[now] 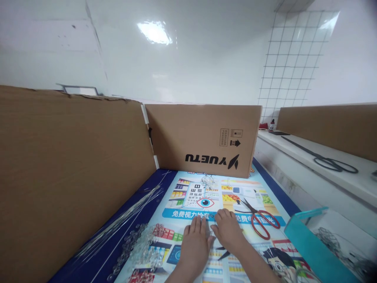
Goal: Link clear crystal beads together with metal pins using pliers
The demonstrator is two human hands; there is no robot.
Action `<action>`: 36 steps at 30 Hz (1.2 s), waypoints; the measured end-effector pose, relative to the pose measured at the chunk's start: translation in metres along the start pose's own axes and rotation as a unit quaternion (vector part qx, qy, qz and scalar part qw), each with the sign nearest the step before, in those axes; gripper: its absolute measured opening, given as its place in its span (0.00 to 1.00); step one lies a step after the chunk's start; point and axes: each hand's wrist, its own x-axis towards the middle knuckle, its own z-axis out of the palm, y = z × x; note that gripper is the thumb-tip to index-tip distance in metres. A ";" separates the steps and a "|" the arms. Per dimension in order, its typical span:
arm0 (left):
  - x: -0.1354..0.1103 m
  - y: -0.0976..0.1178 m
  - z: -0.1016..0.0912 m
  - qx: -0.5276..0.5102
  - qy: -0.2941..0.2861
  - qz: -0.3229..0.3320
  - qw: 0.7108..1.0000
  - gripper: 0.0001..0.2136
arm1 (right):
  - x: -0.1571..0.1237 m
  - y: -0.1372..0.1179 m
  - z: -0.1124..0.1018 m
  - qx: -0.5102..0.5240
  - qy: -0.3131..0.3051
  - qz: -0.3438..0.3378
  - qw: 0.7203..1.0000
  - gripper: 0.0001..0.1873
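Note:
My left hand (194, 245) lies on the printed poster (167, 196) with its fingers stretched forward and held close together. Just to its right, my right hand (230, 232) is closed, fingers curled down near the tips of the left. A small clear or wiry bit shows between the hands; what the right fingers hold is too small to make out. Red-handled scissors (262, 225) lie partly spread to the right. A dark pointed blade (224, 254) pokes out by my right wrist. Loose clear beads (147, 249) are heaped left of my left hand.
Thin straight wires (126, 220) lie along the left side. A clear beaded cluster (207, 182) sits farther back. Cardboard panels (176, 133) wall the left and back. At right stand a teal box (319, 241) with wire pieces and a white ledge bearing large dark scissors (330, 162).

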 end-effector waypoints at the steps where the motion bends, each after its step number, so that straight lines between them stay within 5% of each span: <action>1: 0.000 0.000 -0.001 0.001 -0.003 -0.002 1.000 0.27 | 0.000 0.000 -0.002 0.000 -0.003 0.000 1.000 0.13; 36: -0.003 0.005 -0.004 0.006 0.039 0.004 0.999 0.24 | -0.004 -0.007 0.000 0.018 0.018 0.064 0.998 0.14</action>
